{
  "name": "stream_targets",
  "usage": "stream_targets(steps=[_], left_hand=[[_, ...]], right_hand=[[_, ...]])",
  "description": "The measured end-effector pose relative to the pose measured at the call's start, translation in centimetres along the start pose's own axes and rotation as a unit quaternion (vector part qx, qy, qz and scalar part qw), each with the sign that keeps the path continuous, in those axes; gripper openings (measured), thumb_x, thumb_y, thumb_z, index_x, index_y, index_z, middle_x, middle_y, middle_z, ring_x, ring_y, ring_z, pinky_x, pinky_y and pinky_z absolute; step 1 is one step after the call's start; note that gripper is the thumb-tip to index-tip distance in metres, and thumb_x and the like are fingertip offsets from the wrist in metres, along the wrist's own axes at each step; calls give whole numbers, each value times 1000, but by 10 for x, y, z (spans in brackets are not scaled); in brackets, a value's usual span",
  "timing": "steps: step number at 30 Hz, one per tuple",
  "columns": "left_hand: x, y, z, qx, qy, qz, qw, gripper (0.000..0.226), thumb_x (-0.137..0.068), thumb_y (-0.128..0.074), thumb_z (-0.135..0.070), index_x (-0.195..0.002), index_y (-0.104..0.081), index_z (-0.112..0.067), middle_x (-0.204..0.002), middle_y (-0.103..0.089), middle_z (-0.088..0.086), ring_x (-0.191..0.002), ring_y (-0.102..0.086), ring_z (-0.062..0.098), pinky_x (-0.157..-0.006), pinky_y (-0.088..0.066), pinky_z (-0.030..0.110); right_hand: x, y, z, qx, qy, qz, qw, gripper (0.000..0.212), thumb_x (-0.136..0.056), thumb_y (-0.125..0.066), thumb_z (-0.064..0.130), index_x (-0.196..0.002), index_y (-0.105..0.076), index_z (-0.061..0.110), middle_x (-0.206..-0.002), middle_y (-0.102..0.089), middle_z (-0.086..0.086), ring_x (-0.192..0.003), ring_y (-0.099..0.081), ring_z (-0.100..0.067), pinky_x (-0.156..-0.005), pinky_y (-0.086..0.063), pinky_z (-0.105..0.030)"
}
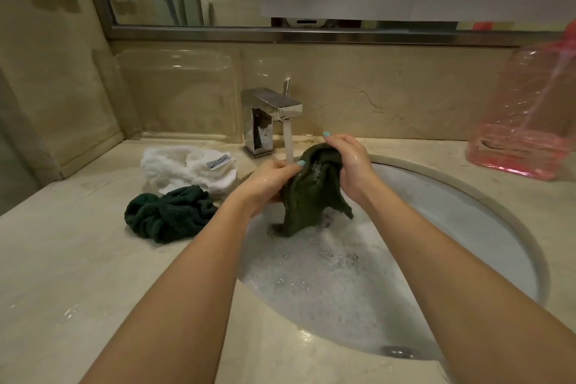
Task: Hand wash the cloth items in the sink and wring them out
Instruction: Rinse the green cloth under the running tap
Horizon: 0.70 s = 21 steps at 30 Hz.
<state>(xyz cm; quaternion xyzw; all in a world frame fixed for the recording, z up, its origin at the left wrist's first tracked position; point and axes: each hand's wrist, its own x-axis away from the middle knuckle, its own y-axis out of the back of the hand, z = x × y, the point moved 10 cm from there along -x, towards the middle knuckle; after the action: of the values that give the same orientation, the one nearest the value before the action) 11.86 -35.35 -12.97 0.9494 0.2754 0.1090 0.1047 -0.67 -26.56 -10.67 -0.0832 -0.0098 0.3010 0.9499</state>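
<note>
1. We're mid-wash. The wet dark olive-green terry cloth [311,193] sits in the centre of the frame, held up over the far-left part of the white oval sink basin [467,212]. Its lower end trails down into the soapy foam [327,274].
2. Grip: the left hand [271,179] has its fingers curled on the cloth's left edge and is pinching it. The right hand [349,162] is closed over the bunched top. To me that reads as a rubbing hold, not a wringing twist.
3. The square chrome tap [271,106] is running. The water stream [288,143] comes down just left of the cloth's top, by the left thumb. I can't tell if it actually hits the fabric.
4. Over on the left of the frame, two more pieces lie on the beige marble counter [78,274]. One is a fluffy white cloth with a small label [187,168]. Just in front of it, and touching it, is a dark green twisted cloth [168,212].
5. The dark green one is coiled up like it's been wrung, so I'd guess that one is done. With the white one I honestly can't tell whether it's washed or waiting.
6. So I'd call it roughly halfway. This cloth still needs the soap rinsed out and a proper wring, and the white one possibly needs doing too.
7. A pink see-through plastic jug [530,121] sits at the right edge, well apart from the action.
</note>
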Motion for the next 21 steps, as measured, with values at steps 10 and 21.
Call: stream_targets(steps=[10, 21], left_hand=[[-1, 23, -9, 88, -68, -69, 991, 45, -85, -69, -9, -125, -49, -8, -123, -56, 12, -113, -57, 29, -99, -48, 47], [-3, 16, 7, -184, -17, 6, 983, 54, -83, -71, -43, -125, -59, -11, -116, -66, 3, -100, -63, 16, -88, -48, 29]], right_hand=[[5, -21, -32, 290, -47, 182, 938, 20, -99, -52, 25, -92, -59, 7, -85, -56, -8, -88, -54, -21, -81, -44, -36], [1, -14, 4, 102, 13, 77, 992, 23, -92, -62, 11, -107, -49, 22, -111, -57, -12, -104, -61, -27, -91, -55, -43]])
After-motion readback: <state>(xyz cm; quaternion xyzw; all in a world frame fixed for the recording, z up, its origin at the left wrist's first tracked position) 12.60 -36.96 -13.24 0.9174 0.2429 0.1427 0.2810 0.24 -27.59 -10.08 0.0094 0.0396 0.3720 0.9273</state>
